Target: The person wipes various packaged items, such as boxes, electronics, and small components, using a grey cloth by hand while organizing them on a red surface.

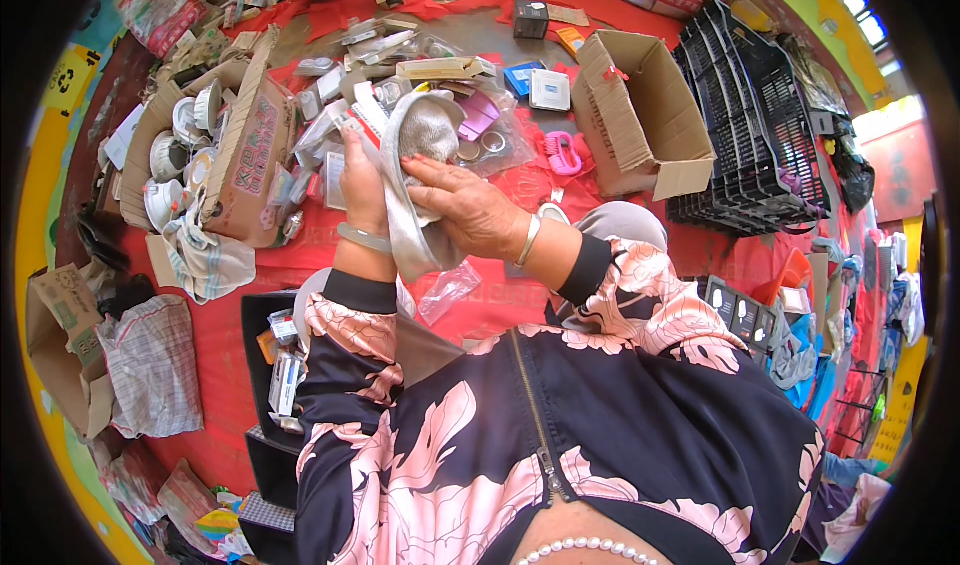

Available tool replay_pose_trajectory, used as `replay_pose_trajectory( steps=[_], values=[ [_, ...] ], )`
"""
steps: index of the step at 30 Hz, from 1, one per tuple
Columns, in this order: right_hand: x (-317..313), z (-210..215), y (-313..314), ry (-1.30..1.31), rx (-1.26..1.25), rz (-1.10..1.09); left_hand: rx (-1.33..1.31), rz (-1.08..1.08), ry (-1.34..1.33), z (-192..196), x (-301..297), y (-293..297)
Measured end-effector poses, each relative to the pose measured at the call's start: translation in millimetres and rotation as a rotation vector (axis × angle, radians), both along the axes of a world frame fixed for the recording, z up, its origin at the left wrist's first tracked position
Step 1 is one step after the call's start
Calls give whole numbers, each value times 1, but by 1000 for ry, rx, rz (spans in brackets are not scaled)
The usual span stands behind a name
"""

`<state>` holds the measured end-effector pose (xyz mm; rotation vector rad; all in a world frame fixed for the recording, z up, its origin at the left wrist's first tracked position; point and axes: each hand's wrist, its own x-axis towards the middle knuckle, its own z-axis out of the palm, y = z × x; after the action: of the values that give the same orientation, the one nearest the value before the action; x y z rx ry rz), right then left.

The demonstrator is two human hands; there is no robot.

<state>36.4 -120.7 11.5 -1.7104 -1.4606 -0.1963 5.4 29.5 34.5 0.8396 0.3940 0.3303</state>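
A grey-white cloth (412,227) is bunched between my hands, with a darker, soiled-looking grey patch at its top. My left hand (362,187) grips it from the left side; its fingers are mostly hidden behind the fabric. From the right, my right hand (468,205) closes against the cloth, its fingers pressed over the front of the grey patch. Whether something lies inside the folds I cannot tell. Just beyond my hands is a heap of small packaged goods and boxes (445,68), with a purple item (479,114) in clear plastic near my right fingers.
An open carton (262,155) of white round fixtures stands at left, a striped cloth (208,257) hanging beside it. Right of the heap are a pink plastic item (563,153), an open cardboard box (640,115) and a black plastic crate (750,125). Red sheeting (225,365) covers the floor.
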Motion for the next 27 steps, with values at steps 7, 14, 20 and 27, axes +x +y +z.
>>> replay_pose_trajectory(
  steps=[7, 14, 20, 27],
  values=[
    [-8, 7, 3, 173, -31, -189, -67, -124, -163, -18, 3, -10],
    [17, 10, 14, 291, 188, -380, -27, -244, -110, -6, 3, -36],
    [54, 17, 20, 460, 331, -612, -81, -343, -86, -14, -10, -56],
    [119, -5, -9, 1001, 724, -471, -227, -383, -168, -3, -6, -26]
  ],
)
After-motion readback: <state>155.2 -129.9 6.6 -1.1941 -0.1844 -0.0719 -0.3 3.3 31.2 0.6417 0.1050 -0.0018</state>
